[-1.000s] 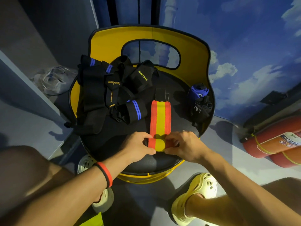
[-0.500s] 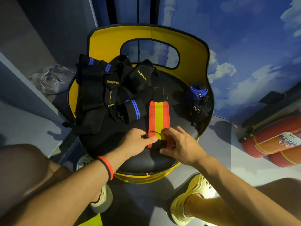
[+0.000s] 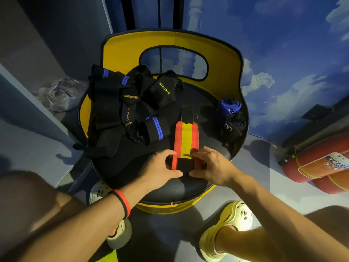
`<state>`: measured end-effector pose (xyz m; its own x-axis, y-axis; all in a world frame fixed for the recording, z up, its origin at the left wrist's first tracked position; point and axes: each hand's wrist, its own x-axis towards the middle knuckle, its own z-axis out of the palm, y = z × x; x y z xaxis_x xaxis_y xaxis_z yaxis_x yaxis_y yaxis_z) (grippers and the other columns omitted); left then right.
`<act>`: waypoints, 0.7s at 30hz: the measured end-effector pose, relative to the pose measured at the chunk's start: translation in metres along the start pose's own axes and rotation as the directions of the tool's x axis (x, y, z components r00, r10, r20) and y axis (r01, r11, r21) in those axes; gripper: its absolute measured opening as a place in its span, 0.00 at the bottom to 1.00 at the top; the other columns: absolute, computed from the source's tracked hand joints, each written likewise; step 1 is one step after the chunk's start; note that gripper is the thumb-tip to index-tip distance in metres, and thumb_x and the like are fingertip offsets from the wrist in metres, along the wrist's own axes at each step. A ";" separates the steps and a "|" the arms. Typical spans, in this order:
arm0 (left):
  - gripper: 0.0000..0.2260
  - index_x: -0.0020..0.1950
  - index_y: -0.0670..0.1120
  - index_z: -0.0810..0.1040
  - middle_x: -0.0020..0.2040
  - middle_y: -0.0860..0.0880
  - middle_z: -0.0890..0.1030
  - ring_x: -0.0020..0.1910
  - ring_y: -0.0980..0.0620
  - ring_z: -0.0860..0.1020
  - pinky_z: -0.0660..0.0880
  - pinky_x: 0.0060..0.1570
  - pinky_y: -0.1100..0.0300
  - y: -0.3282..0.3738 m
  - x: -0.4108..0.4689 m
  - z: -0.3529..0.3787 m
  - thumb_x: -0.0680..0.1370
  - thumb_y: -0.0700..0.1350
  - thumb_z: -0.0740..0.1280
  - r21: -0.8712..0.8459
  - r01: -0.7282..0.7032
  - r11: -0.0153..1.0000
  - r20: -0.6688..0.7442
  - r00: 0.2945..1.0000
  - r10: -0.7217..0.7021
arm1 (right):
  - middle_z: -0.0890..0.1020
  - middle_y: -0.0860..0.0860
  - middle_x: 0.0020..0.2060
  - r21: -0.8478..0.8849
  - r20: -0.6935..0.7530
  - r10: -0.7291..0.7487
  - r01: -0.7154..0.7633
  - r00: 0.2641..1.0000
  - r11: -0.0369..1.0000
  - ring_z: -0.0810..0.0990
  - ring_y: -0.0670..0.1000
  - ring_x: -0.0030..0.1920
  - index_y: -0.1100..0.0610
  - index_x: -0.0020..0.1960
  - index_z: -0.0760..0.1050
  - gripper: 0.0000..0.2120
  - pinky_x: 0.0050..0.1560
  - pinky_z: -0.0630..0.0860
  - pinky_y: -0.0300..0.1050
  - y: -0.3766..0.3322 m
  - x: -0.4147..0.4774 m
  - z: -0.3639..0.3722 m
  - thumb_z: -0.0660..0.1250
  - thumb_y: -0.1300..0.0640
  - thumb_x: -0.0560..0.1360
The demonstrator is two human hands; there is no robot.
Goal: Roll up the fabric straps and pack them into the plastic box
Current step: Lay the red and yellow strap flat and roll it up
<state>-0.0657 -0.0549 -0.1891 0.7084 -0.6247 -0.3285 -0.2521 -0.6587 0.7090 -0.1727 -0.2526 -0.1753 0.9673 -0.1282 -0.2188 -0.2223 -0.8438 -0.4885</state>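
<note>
A clear plastic box [image 3: 58,95] sits left of the chair; its contents cannot be made out. The orange-and-yellow strap [image 3: 186,137] lies flat on the chair seat [image 3: 170,188], its near end rolled. Each grip is clamped on that roll: left hand [image 3: 160,171] at its left end, right hand [image 3: 211,167] at its right end, fingers curled over the top and thumbs on the near side.

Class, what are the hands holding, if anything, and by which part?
Both grip the red and yellow strap at its rolled near end: the left hand on its left side, the right hand on its right.
</note>
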 end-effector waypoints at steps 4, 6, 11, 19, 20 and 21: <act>0.28 0.69 0.56 0.78 0.57 0.57 0.76 0.49 0.57 0.78 0.70 0.42 0.65 0.002 -0.001 -0.006 0.70 0.57 0.79 0.017 -0.032 0.999 0.005 0.999 0.032 | 0.74 0.46 0.59 0.025 0.067 0.011 -0.013 0.998 1.000 0.74 0.49 0.60 0.51 0.73 0.74 0.30 0.61 0.72 0.45 0.000 -0.002 -0.003 0.71 0.39 0.75; 0.26 0.67 0.59 0.79 0.53 0.57 0.78 0.47 0.59 0.79 0.69 0.40 0.68 0.002 -0.001 -0.010 0.70 0.58 0.79 0.005 -0.020 1.000 -0.002 1.000 0.021 | 0.76 0.45 0.60 0.042 0.051 0.007 -0.009 0.999 0.999 0.76 0.49 0.60 0.46 0.73 0.71 0.29 0.62 0.74 0.51 0.000 -0.005 -0.003 0.72 0.40 0.75; 0.15 0.55 0.54 0.86 0.43 0.55 0.87 0.44 0.57 0.84 0.80 0.50 0.54 0.001 0.003 -0.010 0.71 0.57 0.79 -0.079 0.008 0.997 0.065 0.998 -0.002 | 0.77 0.46 0.60 -0.039 0.011 -0.009 0.009 1.000 0.999 0.75 0.50 0.61 0.40 0.71 0.69 0.25 0.64 0.73 0.57 0.000 -0.007 0.001 0.66 0.36 0.76; 0.24 0.27 0.48 0.71 0.24 0.53 0.76 0.34 0.50 0.82 0.67 0.31 0.64 0.010 0.004 -0.009 0.76 0.60 0.73 -0.043 0.090 0.995 0.113 0.990 -0.085 | 0.67 0.47 0.57 -0.151 0.025 -0.014 0.018 1.000 0.988 0.69 0.52 0.58 0.45 0.74 0.70 0.36 0.59 0.75 0.53 -0.004 -0.008 0.004 0.77 0.42 0.68; 0.25 0.27 0.49 0.69 0.23 0.54 0.75 0.35 0.50 0.83 0.68 0.32 0.63 0.012 0.004 -0.010 0.76 0.61 0.72 -0.030 0.100 0.995 0.129 0.987 -0.095 | 0.68 0.47 0.57 -0.167 0.031 -0.019 0.024 0.999 0.986 0.70 0.52 0.58 0.45 0.73 0.70 0.35 0.58 0.75 0.53 -0.004 -0.007 0.003 0.77 0.42 0.69; 0.25 0.27 0.49 0.69 0.23 0.54 0.75 0.37 0.49 0.84 0.69 0.34 0.62 0.010 0.007 -0.010 0.76 0.62 0.71 -0.022 0.109 0.994 0.143 0.984 -0.105 | 0.70 0.46 0.57 -0.161 0.038 -0.019 0.024 0.999 0.987 0.72 0.53 0.58 0.44 0.73 0.70 0.34 0.58 0.76 0.54 -0.004 -0.007 0.002 0.77 0.43 0.69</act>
<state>-0.0566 -0.0617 -0.1779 0.6290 -0.6060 -0.4870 -0.1586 -0.7133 0.6827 -0.1791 -0.2473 -0.1731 0.9659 -0.0926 -0.2417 -0.1761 -0.9194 -0.3516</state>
